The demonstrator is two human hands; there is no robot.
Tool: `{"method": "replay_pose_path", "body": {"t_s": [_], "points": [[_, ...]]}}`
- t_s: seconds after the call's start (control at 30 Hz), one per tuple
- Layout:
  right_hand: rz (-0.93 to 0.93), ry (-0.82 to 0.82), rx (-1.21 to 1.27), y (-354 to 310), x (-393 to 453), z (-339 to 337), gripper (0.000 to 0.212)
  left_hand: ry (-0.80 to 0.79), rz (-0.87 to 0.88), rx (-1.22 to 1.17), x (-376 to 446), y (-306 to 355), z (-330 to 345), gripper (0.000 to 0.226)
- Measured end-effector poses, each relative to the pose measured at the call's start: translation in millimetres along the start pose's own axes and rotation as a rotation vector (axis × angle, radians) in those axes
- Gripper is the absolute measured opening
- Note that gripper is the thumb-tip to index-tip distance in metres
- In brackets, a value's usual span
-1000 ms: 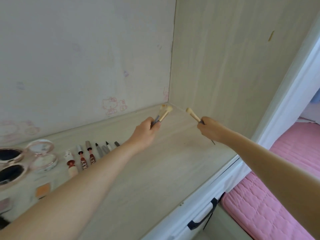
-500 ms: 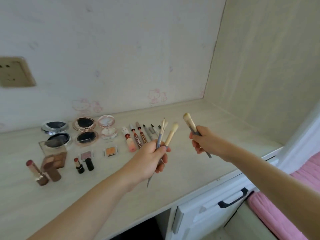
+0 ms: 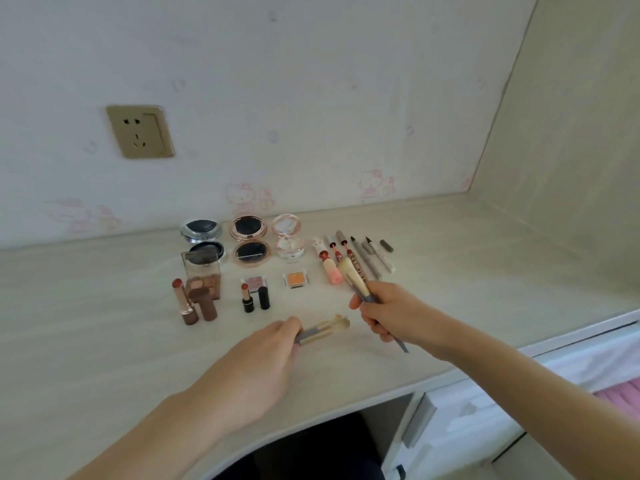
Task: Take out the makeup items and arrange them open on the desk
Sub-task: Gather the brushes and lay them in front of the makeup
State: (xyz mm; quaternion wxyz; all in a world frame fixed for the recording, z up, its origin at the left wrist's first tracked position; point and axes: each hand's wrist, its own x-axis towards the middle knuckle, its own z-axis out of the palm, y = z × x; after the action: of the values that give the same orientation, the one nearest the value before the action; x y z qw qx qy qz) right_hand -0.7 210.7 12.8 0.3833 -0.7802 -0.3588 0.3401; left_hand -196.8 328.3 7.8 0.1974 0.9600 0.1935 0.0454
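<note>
I see the left hand (image 3: 258, 367) gripping a small bundle of brushes (image 3: 323, 330), bristles pointing right, low over the near desk (image 3: 485, 271). The right hand (image 3: 391, 315) grips a single brush (image 3: 356, 282), bristles tilted up and far-left. Beyond them lie open compacts (image 3: 249, 242), uncapped lipsticks (image 3: 247, 297) and a row of pens (image 3: 367, 258).

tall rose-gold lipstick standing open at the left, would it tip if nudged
Probably yes: the tall rose-gold lipstick stands upright on a narrow base. Its exposed red bullet looks soft, so it would likely smear. The round tube would probably roll on the pale wooden desk.
</note>
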Motion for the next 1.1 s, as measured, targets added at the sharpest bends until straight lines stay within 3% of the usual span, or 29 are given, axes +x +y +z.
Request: {"method": "replay_pose_path", "body": {"t_s": [0.07,0.2,0.33,0.53,0.8,1.1], "points": [[-0.018,-0.01,-0.035,-4.1,3.3,4.0,0.022,0.063,0.055,0.181,-3.7,-13.8,0.9,0.015],[-0.041,-0.029,-0.093,-10.4,9.4,11.1,0.019,0.086,0.091,0.369,-4.2,-36.6,3.1,0.043],[-0.054,-0.039,-0.099,-15.8,13.3,16.2,0.02,0.126,0.1,0.367,8.6,-25.4,10.8,0.047],[-0.108,0.129,-0.161,-27.0,19.3,4.0,0.023,0.106,0.11,0.414,39.8,8.5,33.2,0.041],[-0.041,0.11,-0.188,-16.2,21.7,-1.9,0.023,0.191,0.06,0.401,38.6,-3.3,45.5,0.037],[0.049,0.11,-0.363,-9.5,25.8,3.4,0.017,0.23,0.275,0.314,16.3,-19.7,35.5,0.044]]}}
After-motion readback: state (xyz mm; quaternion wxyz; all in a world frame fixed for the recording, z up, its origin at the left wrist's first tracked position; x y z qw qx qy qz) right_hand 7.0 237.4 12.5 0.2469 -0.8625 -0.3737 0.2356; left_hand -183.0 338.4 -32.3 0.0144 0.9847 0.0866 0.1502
